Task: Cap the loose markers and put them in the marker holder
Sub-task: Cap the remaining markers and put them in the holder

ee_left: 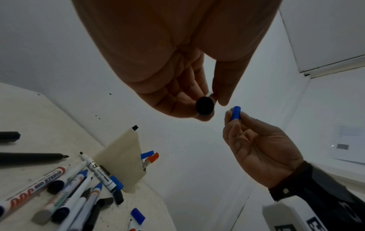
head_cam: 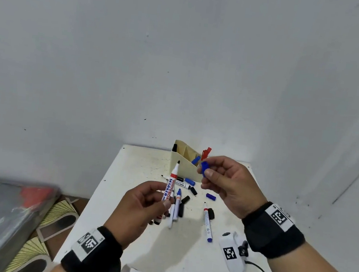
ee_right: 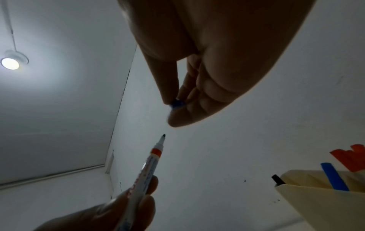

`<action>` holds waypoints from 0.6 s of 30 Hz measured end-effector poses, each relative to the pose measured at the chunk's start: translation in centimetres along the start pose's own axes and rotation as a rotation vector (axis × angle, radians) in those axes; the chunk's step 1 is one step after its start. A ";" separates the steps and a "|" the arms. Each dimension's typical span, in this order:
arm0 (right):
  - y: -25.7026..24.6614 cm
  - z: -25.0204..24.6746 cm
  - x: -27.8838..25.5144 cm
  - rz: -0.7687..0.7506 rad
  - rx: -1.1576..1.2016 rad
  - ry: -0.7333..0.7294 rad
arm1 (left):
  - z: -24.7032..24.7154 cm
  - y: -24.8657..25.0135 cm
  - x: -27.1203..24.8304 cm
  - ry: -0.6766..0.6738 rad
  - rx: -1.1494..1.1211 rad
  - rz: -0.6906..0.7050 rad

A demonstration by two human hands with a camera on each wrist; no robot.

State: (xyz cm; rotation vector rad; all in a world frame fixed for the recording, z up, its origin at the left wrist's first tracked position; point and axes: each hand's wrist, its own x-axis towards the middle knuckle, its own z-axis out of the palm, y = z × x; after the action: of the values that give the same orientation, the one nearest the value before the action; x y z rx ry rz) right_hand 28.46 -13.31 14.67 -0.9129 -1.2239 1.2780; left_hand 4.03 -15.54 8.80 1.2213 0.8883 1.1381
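White walls meet in a corner behind a small white table (head_cam: 131, 237), which is stained with some dark marks. Above it the left hand (head_cam: 137, 209) holds an uncapped marker (head_cam: 169, 190) between thumb and fingers, with the dark tip pointing up and a little toward the right hand (head_cam: 231, 186). That hand pinches a blue cap (head_cam: 204, 168) between thumb and forefinger – the cap and the marker tip are near each other but apart. At the far edge of the table stands the beige marker holder (head_cam: 187, 167), with capped markers of black, blue and red in it. On the table lie more loose markers (head_cam: 176, 207) and several black and blue caps (head_cam: 211, 196), scattered between the holder and the hands.
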 end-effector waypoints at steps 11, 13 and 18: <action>-2.8 2.8 0.0 -0.020 0.239 0.087 | 1.1 2.1 -2.0 -0.028 -0.015 0.053; -3.0 3.2 -0.1 -0.006 0.293 0.078 | 1.2 2.4 -2.2 -0.040 -0.008 0.067; -3.6 3.6 -0.4 0.062 0.441 0.078 | 1.3 2.8 -2.6 -0.038 0.008 0.090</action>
State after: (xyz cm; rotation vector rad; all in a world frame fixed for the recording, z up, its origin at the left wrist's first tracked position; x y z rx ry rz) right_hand 25.67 -14.66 18.74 -0.6734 -0.8105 1.4714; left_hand 4.15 -18.45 11.62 1.2965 0.8162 1.1800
